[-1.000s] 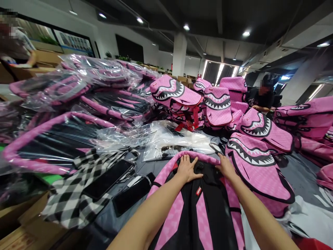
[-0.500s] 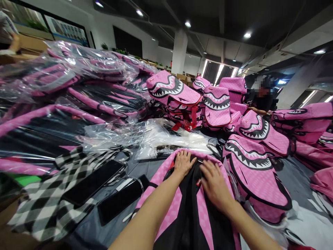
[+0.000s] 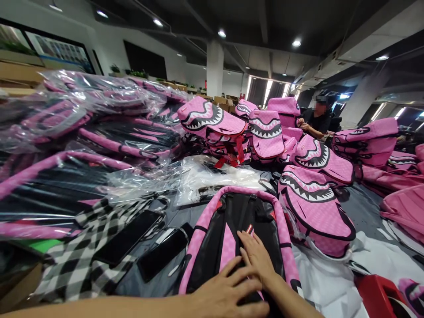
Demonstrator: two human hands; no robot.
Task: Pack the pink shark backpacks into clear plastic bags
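A pink and black backpack (image 3: 203, 236) lies in front of me with its black back panel and straps facing up. My right hand (image 3: 257, 258) rests on the middle of it, fingers stretched out flat beside a small red and white tag (image 3: 249, 229). My left hand (image 3: 232, 289) is nearer to me, over the lower part of the backpack, its fingers spread and overlapping the right hand's wrist area. Neither hand grips anything. The backpack's bottom end is hidden behind my hands and arms.
Plastic-wrapped backpacks (image 3: 115, 132) are piled at left. Two black phones (image 3: 129, 236) lie by a checkered cloth (image 3: 71, 265). Clear bags (image 3: 212, 176) lie beyond the backpack. Shark-mouth backpacks (image 3: 314, 207) stand at right, near a red tape dispenser (image 3: 376, 293). A person (image 3: 316, 119) works behind.
Both hands have moved from the backpack's top edge down towards me. The top edge and straps are now uncovered. The view has shifted slightly to the right.
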